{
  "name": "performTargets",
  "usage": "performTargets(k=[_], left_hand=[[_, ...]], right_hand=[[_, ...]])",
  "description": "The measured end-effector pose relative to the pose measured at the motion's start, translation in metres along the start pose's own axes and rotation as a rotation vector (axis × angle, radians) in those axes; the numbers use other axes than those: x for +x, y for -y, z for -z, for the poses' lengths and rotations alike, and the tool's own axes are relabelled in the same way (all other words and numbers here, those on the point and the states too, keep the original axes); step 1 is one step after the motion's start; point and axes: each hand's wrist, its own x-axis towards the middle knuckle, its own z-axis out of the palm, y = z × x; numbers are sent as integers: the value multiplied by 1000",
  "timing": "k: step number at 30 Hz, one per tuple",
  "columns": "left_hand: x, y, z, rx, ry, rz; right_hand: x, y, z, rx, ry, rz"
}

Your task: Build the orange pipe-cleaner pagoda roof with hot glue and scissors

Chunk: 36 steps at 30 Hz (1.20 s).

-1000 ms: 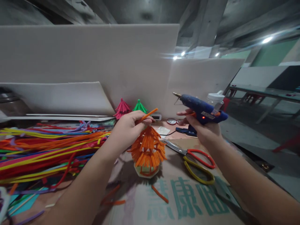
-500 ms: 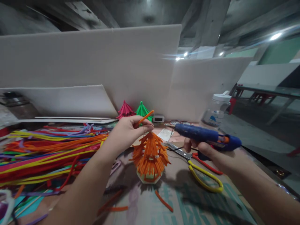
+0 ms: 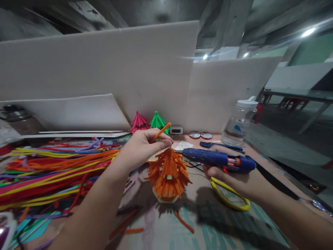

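An orange pipe cleaner (image 3: 164, 130) sticks up out of the closed fingers of my left hand (image 3: 147, 146), just over the peak of a tiered orange pipe-cleaner tower (image 3: 169, 172). That tower stands upright on a pale base; whether my fingertips touch its tip I cannot tell. My right hand (image 3: 231, 177) grips a blue hot glue gun (image 3: 205, 157), whose nozzle points left at the tower's peak. A small red light glows under the gun's body. Beneath my right hand are yellow-handled scissors (image 3: 246, 207), their blades mostly hidden by the gun and hand.
Colourful pipe cleaners (image 3: 52, 166) are heaped on the left. Behind stand a pink cone (image 3: 138, 122), a green cone (image 3: 157, 121), a small digital display (image 3: 176, 130) and two round tins (image 3: 200, 135). A clear bottle (image 3: 236, 125) stands back right. Orange offcuts (image 3: 184, 221) lie in front.
My right hand has brought the glue gun left and down, so its nozzle is at the tower's peak. My left hand has barely moved. The round tins are more fully visible.
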Motion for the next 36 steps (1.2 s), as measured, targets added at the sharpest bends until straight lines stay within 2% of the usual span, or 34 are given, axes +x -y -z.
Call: performTargets(k=[13,21,36], left_hand=[[-3,-5,-1,-12,37,-43],[-4,-5,-1,18,35,-42],[-3,-6,-1,-22,44,-46]], right_hand=[[1,3,-1,-44,-12,1],[1,2,-2,-87,-33,55],[0,6,2,-48,25,33]])
